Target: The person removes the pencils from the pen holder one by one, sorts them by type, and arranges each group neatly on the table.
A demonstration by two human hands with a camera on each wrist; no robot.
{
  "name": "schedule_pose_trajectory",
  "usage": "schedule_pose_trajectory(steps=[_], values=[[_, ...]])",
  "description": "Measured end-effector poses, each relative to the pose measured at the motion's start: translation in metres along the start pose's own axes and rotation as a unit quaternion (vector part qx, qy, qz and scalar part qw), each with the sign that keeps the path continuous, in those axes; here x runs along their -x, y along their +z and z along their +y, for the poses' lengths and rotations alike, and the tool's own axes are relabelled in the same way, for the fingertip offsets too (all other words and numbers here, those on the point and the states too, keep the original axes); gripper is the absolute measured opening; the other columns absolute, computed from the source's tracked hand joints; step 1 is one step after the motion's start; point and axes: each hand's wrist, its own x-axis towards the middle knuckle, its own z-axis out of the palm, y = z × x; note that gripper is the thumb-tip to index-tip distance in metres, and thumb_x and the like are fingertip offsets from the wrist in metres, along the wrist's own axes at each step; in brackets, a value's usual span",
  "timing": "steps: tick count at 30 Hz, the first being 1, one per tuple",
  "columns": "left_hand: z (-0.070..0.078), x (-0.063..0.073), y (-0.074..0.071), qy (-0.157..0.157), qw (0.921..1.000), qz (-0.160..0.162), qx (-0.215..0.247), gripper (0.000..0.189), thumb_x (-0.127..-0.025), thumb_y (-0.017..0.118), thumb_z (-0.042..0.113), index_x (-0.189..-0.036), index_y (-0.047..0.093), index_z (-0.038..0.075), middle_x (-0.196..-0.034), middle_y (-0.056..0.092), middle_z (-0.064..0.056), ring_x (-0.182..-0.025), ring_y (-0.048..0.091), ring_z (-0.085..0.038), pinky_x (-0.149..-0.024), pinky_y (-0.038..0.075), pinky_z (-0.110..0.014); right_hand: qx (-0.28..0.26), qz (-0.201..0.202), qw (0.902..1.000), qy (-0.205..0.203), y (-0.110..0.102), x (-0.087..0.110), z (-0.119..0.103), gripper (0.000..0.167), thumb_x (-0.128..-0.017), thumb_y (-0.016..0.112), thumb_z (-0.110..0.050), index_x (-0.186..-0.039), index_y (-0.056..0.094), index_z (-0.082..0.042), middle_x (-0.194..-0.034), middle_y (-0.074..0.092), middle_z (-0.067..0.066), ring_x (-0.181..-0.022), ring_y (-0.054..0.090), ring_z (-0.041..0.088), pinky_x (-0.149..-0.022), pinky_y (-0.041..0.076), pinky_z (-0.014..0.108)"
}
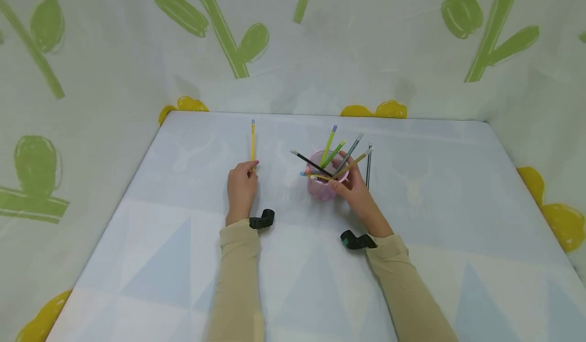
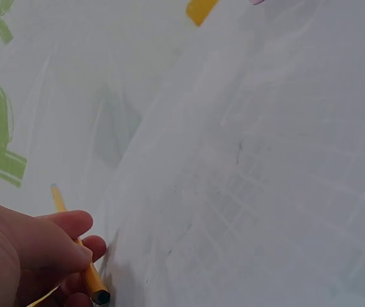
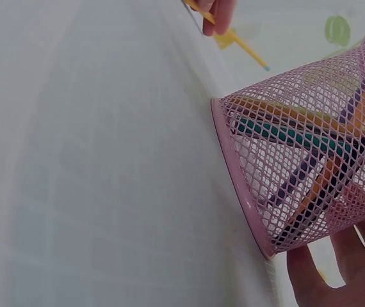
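Basically: yellow pencil pinched left, cup gripped right

Left hand (image 1: 242,185) has the yellow pencil (image 1: 253,141) between thumb and fingers, close to its near end. Most of the shaft sticks out past the fingertips, blue-tipped end pointing away from the person. My read: a light pinch is plenty for something that thin, and holding it low leaves the far end free. Can't tell if it touches the table (image 1: 284,271).

Right hand (image 1: 359,197) grasps the pink mesh cup (image 1: 321,192): thumb on the near side of the rim, fingers round the far side. Probably held like that to stop it tipping, since the load leans out several ways. Cup looks roughly upright, base at the table; can't tell if fully seated.

In the cup: black pencil (image 1: 313,163) leans left, green pencil (image 1: 333,154) leans away, grey pencil (image 1: 351,151) and tan pencil (image 1: 359,159) lean right, plus a few more. The right wrist view shows shafts crossing inside the mesh. Wide mouth, so likely nothing keeps them vertical; they just prop on the rim.

Dark pencil (image 1: 369,165) sits outside, right of the cup, near end hidden by the hand. Yellow pencil is left of the cup, well apart.
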Motion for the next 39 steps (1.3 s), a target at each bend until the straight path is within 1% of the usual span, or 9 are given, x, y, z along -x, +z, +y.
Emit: schedule_pose_trajectory(steps=[4, 9, 12, 17, 20, 23, 27, 33, 39], values=[[-0.0018, 0.0018, -0.0015, 0.005, 0.9998, -0.004, -0.021, 0.03, -0.085, 0.051, 0.0, -0.111, 0.063, 0.01, -0.111, 0.059, -0.008, -0.089, 0.048, -0.026, -0.076, 0.04, -0.035, -0.006, 0.001, 1.0, -0.004, 0.0024, 0.0008, 0.0008, 0.069, -0.086, 0.057, -0.021, -0.141, 0.016, -0.029, -0.143, 0.024, 0.008, -0.131, 0.02, 0.027, -0.102, 0.018, 0.051], [-0.0058, 0.0063, -0.0018, -0.017, 0.9992, -0.003, -0.037, 0.024, -0.087, 0.053, 0.01, -0.108, 0.065, 0.01, -0.112, 0.059, -0.007, -0.089, 0.049, -0.027, -0.075, 0.04, -0.035, -0.005, -0.011, 0.9998, -0.013, 0.0053, 0.0021, 0.0026, 0.069, -0.087, 0.056, -0.017, -0.142, 0.015, -0.023, -0.145, 0.017, 0.013, -0.132, 0.016, 0.029, -0.103, 0.018, 0.05], [-0.0063, 0.0069, -0.0015, -0.029, 0.9987, -0.003, -0.041, 0.025, -0.089, 0.051, 0.018, -0.108, 0.065, 0.01, -0.114, 0.057, -0.007, -0.092, 0.047, -0.028, -0.077, 0.039, -0.036, -0.002, -0.012, 0.9998, -0.017, 0.0057, 0.0021, 0.0044, 0.07, -0.087, 0.056, -0.016, -0.142, 0.014, -0.022, -0.145, 0.017, 0.013, -0.133, 0.014, 0.028, -0.103, 0.017, 0.049], [-0.005, 0.0067, -0.0007, -0.046, 0.9976, -0.012, -0.05, 0.031, -0.089, 0.049, 0.024, -0.112, 0.063, 0.009, -0.122, 0.051, -0.007, -0.101, 0.041, -0.029, -0.08, 0.037, -0.037, -0.007, -0.017, 0.9995, -0.025, 0.0054, 0.0014, 0.0054, 0.069, -0.087, 0.056, -0.016, -0.142, 0.014, -0.021, -0.144, 0.021, 0.015, -0.132, 0.017, 0.03, -0.103, 0.017, 0.05], [-0.0046, 0.0066, 0.0001, -0.052, 0.9969, -0.02, -0.056, 0.034, -0.089, 0.049, 0.026, -0.115, 0.061, 0.007, -0.125, 0.048, -0.006, -0.102, 0.039, -0.03, -0.081, 0.036, -0.037, -0.009, -0.019, 0.9995, -0.023, 0.0054, 0.0017, 0.005, 0.068, -0.088, 0.055, -0.016, -0.141, 0.015, -0.023, -0.144, 0.02, 0.015, -0.131, 0.018, 0.031, -0.102, 0.018, 0.05], [-0.0052, 0.0072, 0.001, -0.056, 0.9963, -0.024, -0.06, 0.036, -0.089, 0.049, 0.027, -0.117, 0.059, 0.006, -0.127, 0.046, -0.006, -0.101, 0.038, -0.031, -0.08, 0.035, -0.038, -0.007, -0.018, 0.9997, -0.012, 0.0053, 0.0026, 0.0047, 0.068, -0.088, 0.055, -0.017, -0.141, 0.015, -0.025, -0.144, 0.021, 0.012, -0.131, 0.019, 0.028, -0.103, 0.019, 0.048], [-0.0076, 0.0077, 0.0014, -0.051, 0.9963, -0.025, -0.065, 0.038, -0.089, 0.049, 0.029, -0.119, 0.058, 0.006, -0.129, 0.044, -0.007, -0.101, 0.037, -0.031, -0.08, 0.034, -0.038, 0.002, -0.018, 0.9998, -0.013, 0.006, 0.0034, 0.004, 0.067, -0.088, 0.056, -0.019, -0.141, 0.016, -0.026, -0.144, 0.021, 0.012, -0.132, 0.017, 0.026, -0.103, 0.018, 0.048], [-0.0074, 0.0085, 0.0017, -0.048, 0.9962, -0.018, -0.07, 0.039, -0.088, 0.05, 0.03, -0.117, 0.059, 0.006, -0.13, 0.043, -0.008, -0.101, 0.036, -0.033, -0.078, 0.033, -0.039, 0.016, -0.016, 0.9995, -0.024, 0.0042, 0.0046, 0.0031, 0.066, -0.088, 0.056, -0.019, -0.14, 0.016, -0.025, -0.143, 0.022, 0.015, -0.132, 0.016, 0.027, -0.103, 0.018, 0.047], [-0.0073, 0.0097, 0.0008, -0.047, 0.9954, -0.019, -0.081, 0.037, -0.088, 0.051, 0.032, -0.115, 0.061, 0.009, -0.13, 0.042, -0.009, -0.104, 0.034, -0.035, -0.08, 0.031, -0.043, 0.01, -0.019, 0.9995, -0.023, 0.0045, 0.004, 0.0043, 0.066, -0.088, 0.056, -0.02, -0.14, 0.016, -0.026, -0.145, 0.018, 0.014, -0.133, 0.015, 0.026, -0.103, 0.018, 0.047]])
